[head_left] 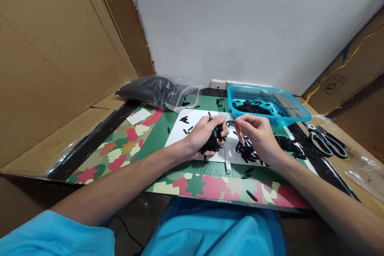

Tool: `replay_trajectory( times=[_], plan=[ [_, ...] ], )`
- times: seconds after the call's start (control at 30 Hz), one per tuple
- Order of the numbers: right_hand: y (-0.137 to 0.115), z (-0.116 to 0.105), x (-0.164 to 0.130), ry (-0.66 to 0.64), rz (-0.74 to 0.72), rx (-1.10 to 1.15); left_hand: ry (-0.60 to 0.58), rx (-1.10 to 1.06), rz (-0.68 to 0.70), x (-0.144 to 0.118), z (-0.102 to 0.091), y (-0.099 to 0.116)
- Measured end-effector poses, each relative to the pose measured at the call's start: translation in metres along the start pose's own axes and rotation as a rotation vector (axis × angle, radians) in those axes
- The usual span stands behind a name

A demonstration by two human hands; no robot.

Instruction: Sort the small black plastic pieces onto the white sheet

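Note:
My left hand (202, 136) is closed round a bunch of small black elongated pieces (213, 140), some poking out below the fingers. Just to its right, my right hand (255, 134) pinches one black piece (231, 121) between thumb and fingertips. Both hands are over a white sheet (174, 138) on the patterned board. More loose black pieces (248, 153) lie in a pile under my right hand, and others are scattered on the sheet. A thin whitish strip (227, 160) lies between the hands.
A blue plastic basket (295, 115) with black pieces stands at the back right. Behind on the left lies a clear zip bag (156, 90) full of black material. Scissors (325, 142) rest at the right. Cardboard walls (60, 40) flank the board (195, 186); a white paper scrap (139, 116) lies left.

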State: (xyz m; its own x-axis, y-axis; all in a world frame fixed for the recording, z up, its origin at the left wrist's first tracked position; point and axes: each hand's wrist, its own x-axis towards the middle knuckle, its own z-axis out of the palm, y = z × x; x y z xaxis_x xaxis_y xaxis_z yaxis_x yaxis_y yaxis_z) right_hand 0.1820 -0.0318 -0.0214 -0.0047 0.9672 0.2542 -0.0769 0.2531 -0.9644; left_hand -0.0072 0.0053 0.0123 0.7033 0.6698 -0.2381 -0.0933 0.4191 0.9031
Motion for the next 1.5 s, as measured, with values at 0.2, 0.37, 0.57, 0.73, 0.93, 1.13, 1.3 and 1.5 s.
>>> replay_trajectory(
  times=[0.2, 0.37, 0.57, 0.73, 0.93, 1.13, 1.3, 1.5],
  plan=[
    [0.0016, -0.0005, 0.0001, 0.026, 0.034, 0.02, -0.017, 0.03, 0.0, -0.0003, 0.0009, 0.0001],
    [0.0005, 0.0014, -0.0009, -0.024, 0.102, 0.074, -0.004, 0.033, -0.027, -0.0003, 0.0012, 0.0004],
    [-0.0047, 0.0024, -0.0015, -0.049, 0.04, -0.008, 0.005, 0.054, 0.0, -0.0008, 0.0, 0.0009],
    [-0.0074, 0.0019, -0.0017, -0.05, -0.007, -0.107, 0.004, 0.046, -0.009, -0.0008, -0.0002, 0.0003],
    [-0.0074, 0.0, -0.0008, -0.057, -0.031, -0.153, -0.009, 0.054, -0.024, -0.0014, 0.0007, 0.0],
    [-0.0061, -0.0011, -0.0018, -0.047, -0.045, -0.151, -0.02, 0.009, -0.034, -0.0011, -0.0006, 0.0005],
    [-0.007, -0.0031, -0.0009, -0.046, -0.045, -0.132, -0.016, -0.003, -0.032, -0.0012, 0.0, 0.0022],
    [-0.0076, -0.0013, -0.0002, -0.053, -0.051, -0.141, -0.004, -0.01, -0.047, -0.0016, 0.0023, 0.0029]
  ],
)
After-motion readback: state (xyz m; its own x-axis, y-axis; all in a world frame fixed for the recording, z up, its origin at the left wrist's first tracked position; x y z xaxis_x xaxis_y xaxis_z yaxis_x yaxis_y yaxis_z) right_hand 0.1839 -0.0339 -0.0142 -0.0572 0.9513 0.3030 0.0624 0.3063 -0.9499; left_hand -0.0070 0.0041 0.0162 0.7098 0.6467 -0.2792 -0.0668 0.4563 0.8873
